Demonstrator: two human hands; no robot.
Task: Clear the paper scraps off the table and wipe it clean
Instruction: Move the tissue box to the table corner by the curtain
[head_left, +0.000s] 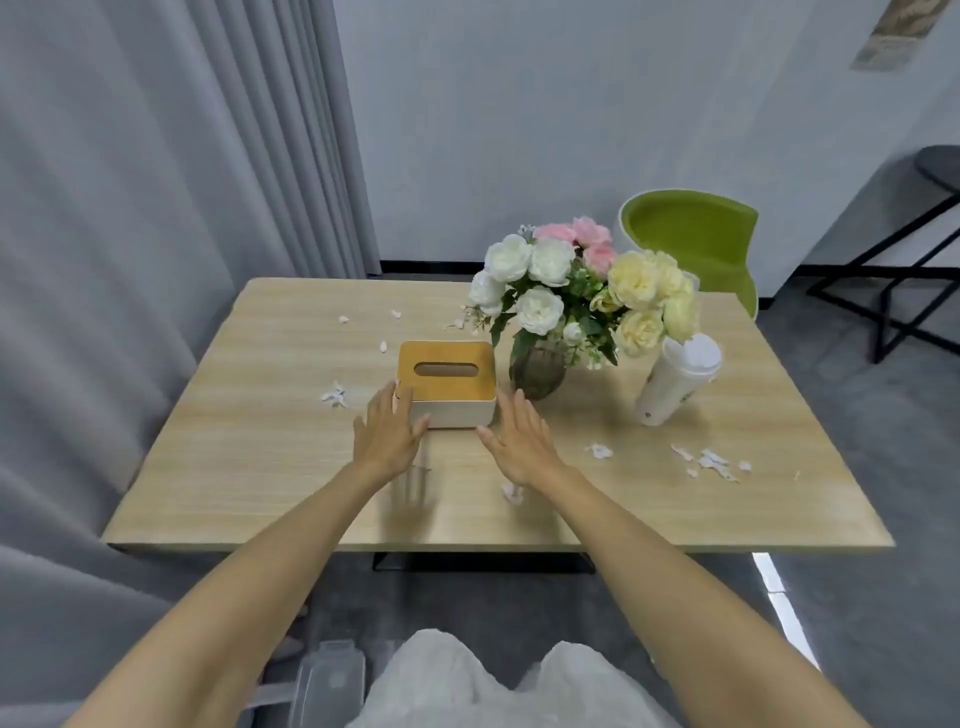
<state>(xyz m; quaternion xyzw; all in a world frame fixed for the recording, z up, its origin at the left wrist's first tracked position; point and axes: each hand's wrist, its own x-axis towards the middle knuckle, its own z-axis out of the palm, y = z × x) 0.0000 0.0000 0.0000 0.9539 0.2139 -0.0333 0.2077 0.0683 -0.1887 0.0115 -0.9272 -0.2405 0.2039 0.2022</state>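
Reaching over the surface (249, 467), your left grip (387, 439) and right grip (519, 447) are spread flat, fingers straight, holding nothing, flanking the tissue box (445, 384). Paper scraps (711, 462) lie by your right wrist, right of that grip, and left of and beyond your left grip.

Table (249, 467): rect. light wood-grain top, dark base under front edge. Paper scraps: small torn white/pinkish bits, lying flat, scattered over the top. Right cluster (714, 462): biggest, several pcs close together, front-right, near right edge. Single scrap (600, 451) just left of it, apart. Front-centre scrap (511, 491) nearer front edge, partly hidden. Left cluster (335, 393): a few pcs touching, mid-left. Behind it, lone bits well apart: one (383, 346), two more toward far edge (343, 319), (396, 313).
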